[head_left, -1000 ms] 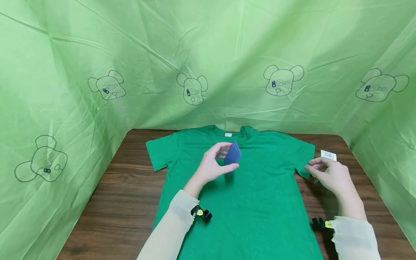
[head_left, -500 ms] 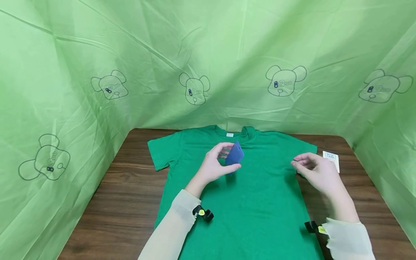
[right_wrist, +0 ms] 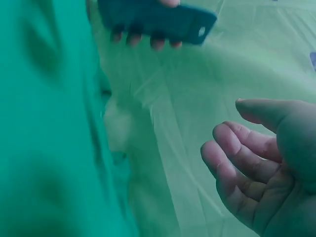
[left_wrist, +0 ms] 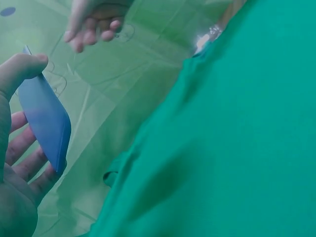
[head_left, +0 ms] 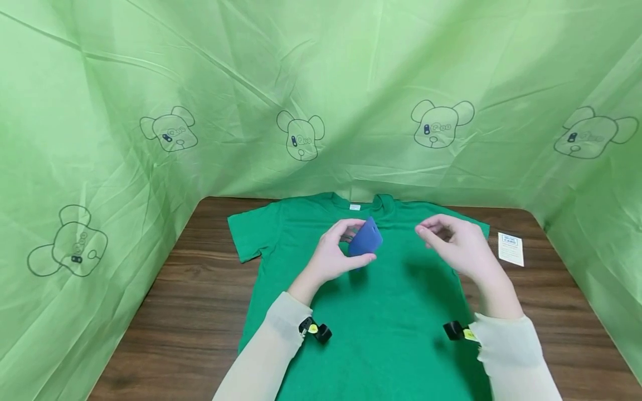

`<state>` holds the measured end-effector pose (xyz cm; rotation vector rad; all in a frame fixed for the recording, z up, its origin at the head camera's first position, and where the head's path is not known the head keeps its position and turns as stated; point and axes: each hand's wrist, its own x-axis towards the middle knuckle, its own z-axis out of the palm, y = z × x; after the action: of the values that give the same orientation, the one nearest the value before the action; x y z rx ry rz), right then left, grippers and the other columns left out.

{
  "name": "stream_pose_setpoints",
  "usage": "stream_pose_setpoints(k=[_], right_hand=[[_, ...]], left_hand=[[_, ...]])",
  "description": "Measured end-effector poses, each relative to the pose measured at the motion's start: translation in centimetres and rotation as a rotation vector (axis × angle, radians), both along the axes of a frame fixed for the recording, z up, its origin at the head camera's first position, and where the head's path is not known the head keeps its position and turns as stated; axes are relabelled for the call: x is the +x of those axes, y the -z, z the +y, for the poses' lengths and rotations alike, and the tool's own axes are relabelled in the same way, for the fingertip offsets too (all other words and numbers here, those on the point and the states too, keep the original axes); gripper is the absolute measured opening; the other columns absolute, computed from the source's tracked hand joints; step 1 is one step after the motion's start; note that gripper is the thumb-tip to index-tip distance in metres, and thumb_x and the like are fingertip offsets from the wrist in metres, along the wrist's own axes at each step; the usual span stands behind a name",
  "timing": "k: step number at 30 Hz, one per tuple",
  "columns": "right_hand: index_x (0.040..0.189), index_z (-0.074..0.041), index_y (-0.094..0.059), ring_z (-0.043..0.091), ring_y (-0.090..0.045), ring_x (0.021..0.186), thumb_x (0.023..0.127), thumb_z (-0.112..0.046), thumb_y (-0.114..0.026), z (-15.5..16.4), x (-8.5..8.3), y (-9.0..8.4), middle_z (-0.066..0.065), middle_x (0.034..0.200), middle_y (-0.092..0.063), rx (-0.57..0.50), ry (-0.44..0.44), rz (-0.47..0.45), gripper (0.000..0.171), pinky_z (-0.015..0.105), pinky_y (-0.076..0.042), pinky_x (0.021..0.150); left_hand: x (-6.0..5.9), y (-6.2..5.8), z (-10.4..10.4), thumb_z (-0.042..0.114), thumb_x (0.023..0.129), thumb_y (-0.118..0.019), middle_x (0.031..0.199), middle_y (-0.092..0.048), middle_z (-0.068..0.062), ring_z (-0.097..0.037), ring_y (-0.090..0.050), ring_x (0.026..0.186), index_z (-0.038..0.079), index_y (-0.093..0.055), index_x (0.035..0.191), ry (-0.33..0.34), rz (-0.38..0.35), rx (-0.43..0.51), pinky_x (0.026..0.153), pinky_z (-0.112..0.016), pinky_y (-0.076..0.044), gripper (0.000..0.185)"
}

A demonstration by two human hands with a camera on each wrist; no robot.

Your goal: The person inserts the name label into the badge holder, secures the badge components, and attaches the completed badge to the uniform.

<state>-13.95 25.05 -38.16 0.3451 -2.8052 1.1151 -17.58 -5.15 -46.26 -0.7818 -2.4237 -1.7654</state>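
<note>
Blue phone case [head_left: 366,239], clamped in the fingers of the left hand [head_left: 333,255], hung above the green shirt [head_left: 386,328]. The right hand [head_left: 463,246], thumb apart from loosely curled fingers, had drawn nearer, uncovering the white card [head_left: 511,249] on the desk [head_left: 175,301].

Left off-white fabric sleeve [head_left: 266,348]: long; black block-shaped left wrist camera [head_left: 323,334] fitted at the wrist end, marked with a small yellow label [head_left: 313,328]. Right off-white fabric sleeve [head_left: 514,356]: wavy-edged; matching black right wrist camera [head_left: 453,330], yellow-labelled.
</note>
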Motion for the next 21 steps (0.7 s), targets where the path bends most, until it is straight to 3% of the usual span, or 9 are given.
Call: stream_pose_setpoints(k=[11, 15, 21], right_hand=[[0.122, -0.012, -0.076, 0.015, -0.071, 0.079, 0.110, -0.045, -0.067, -5.7, -1.4, 1.2, -0.001, 0.088, -0.076, -0.078, -0.073, -0.069, 0.037, 0.041, -0.055, 0.071], [0.121, -0.011, -0.077, 0.017, -0.072, 0.079, 0.110, -0.044, -0.067, -6.5, -1.3, 1.8, 0.003, 0.089, -0.077, -0.125, -0.072, -0.075, 0.036, 0.039, -0.055, 0.070], [0.117, -0.005, -0.076, 0.026, -0.076, 0.080, 0.106, -0.030, -0.077, -6.9, -1.4, 2.8, 0.004, 0.091, -0.079, -0.194, -0.118, -0.062, 0.028, 0.032, -0.057, 0.067]], left_hand=[[0.1, 0.2, 0.2, 0.031, 0.086, -0.095, 0.135, -0.066, 0.004, -0.017, -0.061, 0.114, 0.023, -0.063, 0.148, -0.015, 0.075, -0.021, 0.098, -0.042, -0.054, 0.070], [0.0, 0.4, 0.3, 0.032, 0.086, -0.094, 0.137, -0.065, 0.003, -0.017, -0.060, 0.115, 0.023, -0.062, 0.148, -0.033, 0.088, -0.024, 0.099, -0.041, -0.054, 0.070], [0.1, 0.4, 0.3, 0.034, 0.087, -0.094, 0.141, -0.062, 0.002, -0.021, -0.061, 0.122, 0.025, -0.060, 0.150, -0.048, 0.055, -0.053, 0.099, -0.047, -0.056, 0.072]])
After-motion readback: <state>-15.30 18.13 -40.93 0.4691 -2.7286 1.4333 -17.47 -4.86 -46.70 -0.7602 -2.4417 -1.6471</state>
